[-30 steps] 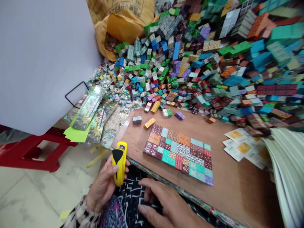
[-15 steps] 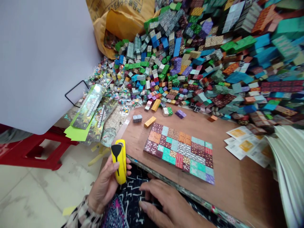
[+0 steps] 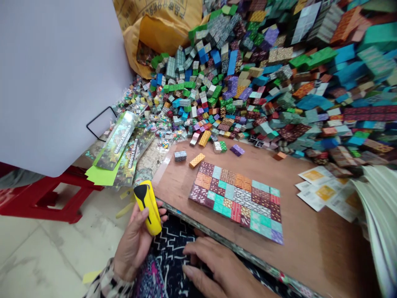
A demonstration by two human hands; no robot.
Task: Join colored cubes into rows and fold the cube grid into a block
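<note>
My left hand is wrapped round a yellow and black stapler, held upright and a little tilted just off the table's front edge. Over the lap lies my right hand, thumb and fingers apart and loosely bent, with nothing seen in it. Beyond both hands, a flat rectangle of patterned blocks rests on the brown board. Neither hand touches it. A few loose blocks lie behind it, among them an orange one, a grey one and a purple one.
A large heap of coloured blocks fills the back. An orange sack stands behind it. Printed header cards lie at the left, near a red stool. White packets and a paper stack are at the right.
My left hand has moved slightly left with the stapler, whose top now leans further left. My right hand has hardly moved. The whole view has shifted a little.
</note>
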